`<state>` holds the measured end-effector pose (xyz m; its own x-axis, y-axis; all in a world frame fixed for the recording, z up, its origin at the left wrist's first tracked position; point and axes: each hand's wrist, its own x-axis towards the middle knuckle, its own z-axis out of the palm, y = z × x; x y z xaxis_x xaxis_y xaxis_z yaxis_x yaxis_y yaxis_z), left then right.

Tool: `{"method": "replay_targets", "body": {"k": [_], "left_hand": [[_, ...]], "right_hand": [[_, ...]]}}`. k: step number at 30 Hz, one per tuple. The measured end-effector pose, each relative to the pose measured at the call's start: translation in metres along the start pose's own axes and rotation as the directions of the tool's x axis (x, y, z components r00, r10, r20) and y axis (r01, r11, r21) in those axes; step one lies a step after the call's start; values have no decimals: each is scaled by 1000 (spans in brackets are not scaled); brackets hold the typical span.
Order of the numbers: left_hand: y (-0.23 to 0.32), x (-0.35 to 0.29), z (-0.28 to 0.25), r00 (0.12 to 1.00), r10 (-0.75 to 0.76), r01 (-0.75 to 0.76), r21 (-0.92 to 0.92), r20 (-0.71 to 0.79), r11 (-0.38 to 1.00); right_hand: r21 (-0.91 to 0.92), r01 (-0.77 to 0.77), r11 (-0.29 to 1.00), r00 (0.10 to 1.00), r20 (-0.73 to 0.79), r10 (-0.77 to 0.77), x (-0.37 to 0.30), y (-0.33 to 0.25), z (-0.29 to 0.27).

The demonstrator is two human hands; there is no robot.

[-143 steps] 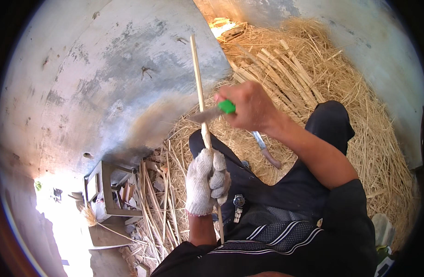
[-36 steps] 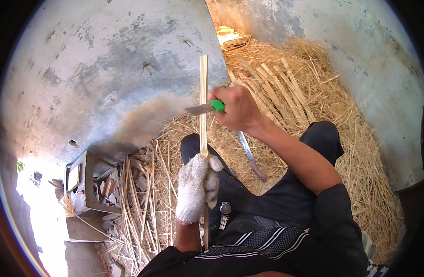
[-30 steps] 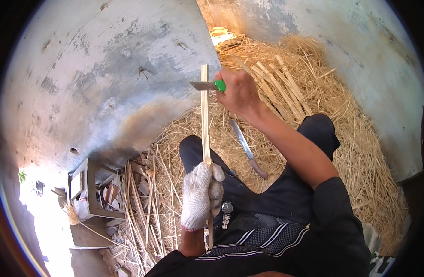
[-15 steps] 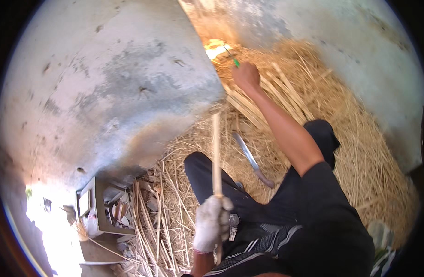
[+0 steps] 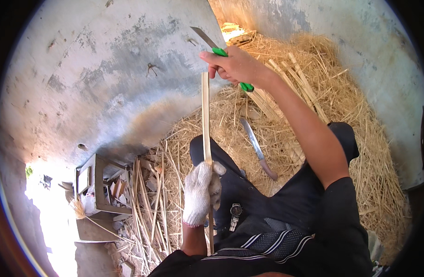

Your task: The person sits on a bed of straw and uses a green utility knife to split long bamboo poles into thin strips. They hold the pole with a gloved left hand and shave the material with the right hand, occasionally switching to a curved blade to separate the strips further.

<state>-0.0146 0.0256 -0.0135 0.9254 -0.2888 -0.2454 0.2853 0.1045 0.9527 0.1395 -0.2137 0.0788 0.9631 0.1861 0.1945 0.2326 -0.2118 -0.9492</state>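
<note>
Gripping a pale wooden strip (image 5: 206, 115), the gloved left hand (image 5: 199, 191) is clamping its fingers around the lower length, above the seated person's left thigh. The strip is standing lengthwise, its near end reaching the black top (image 5: 286, 244) and its far end pointing at the plastered wall (image 5: 129, 69). The bare right hand (image 5: 239, 64), well apart from the left, is closing around a green-handled knife (image 5: 220, 51). The blade is pointing far and left, clear of the strip. The right fingers are hanging just beside the strip's far end; from where I am standing, I cannot tell whether they are touching it.

Between the knees, a larger knife (image 5: 253, 141) is lying on the straw (image 5: 309, 51), handle toward the person. Split wood pieces (image 5: 304, 85) are lying far right. Thin strips (image 5: 149, 212) are lying at left, beside a wooden frame (image 5: 101, 203). A wristwatch (image 5: 236, 211) is resting at the lap, right of the glove.
</note>
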Motion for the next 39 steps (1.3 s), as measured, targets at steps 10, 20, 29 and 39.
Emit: {"method": "replay_targets", "body": {"k": [10, 20, 29, 39], "left_hand": [[0, 3, 25, 992, -28, 46, -145, 124, 988], [39, 11, 46, 989, 142, -137, -110, 43, 984], [57, 11, 61, 976, 211, -200, -157, 58, 967], [65, 4, 78, 979, 180, -177, 38, -96, 984]], "right_hand": [[-16, 192, 981, 937, -294, -188, -33, 41, -4], [-414, 495, 764, 758, -223, -613, -74, 46, 53], [-540, 538, 648, 627, -257, -735, -77, 44, 62], [-556, 400, 729, 616, -426, -663, -54, 50, 69]]}}
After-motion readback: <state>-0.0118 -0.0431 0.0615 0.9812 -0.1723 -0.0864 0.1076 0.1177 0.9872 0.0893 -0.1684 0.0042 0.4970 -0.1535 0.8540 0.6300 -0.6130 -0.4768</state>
